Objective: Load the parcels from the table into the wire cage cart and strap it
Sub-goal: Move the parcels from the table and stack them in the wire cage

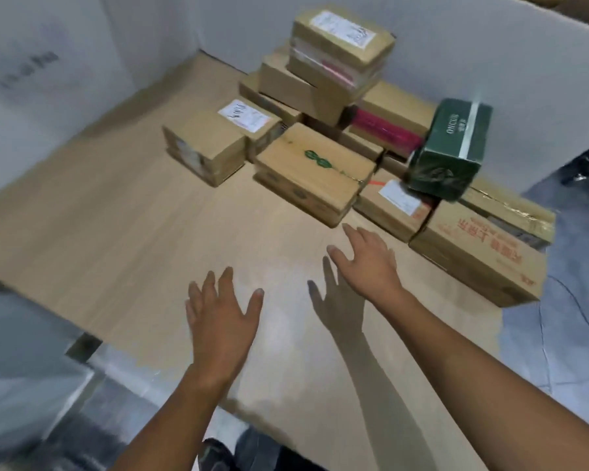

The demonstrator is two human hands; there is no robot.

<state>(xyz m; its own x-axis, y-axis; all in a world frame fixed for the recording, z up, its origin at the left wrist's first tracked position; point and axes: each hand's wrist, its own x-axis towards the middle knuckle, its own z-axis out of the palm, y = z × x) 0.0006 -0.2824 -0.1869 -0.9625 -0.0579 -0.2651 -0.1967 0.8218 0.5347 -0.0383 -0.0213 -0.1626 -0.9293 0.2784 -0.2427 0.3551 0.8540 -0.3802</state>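
Both your hands are empty with fingers spread: the left hand hovers over bare worktop, the right hand ahead of it, just short of the flat brown parcel. Take that 1 first, a palm on each short end, since nothing seems to rest on it. The green parcel leans on its neighbours and the tall stack may slide, all heaped in the far right corner; the cart is out of view.

Two empty hands above table, parcels beyond
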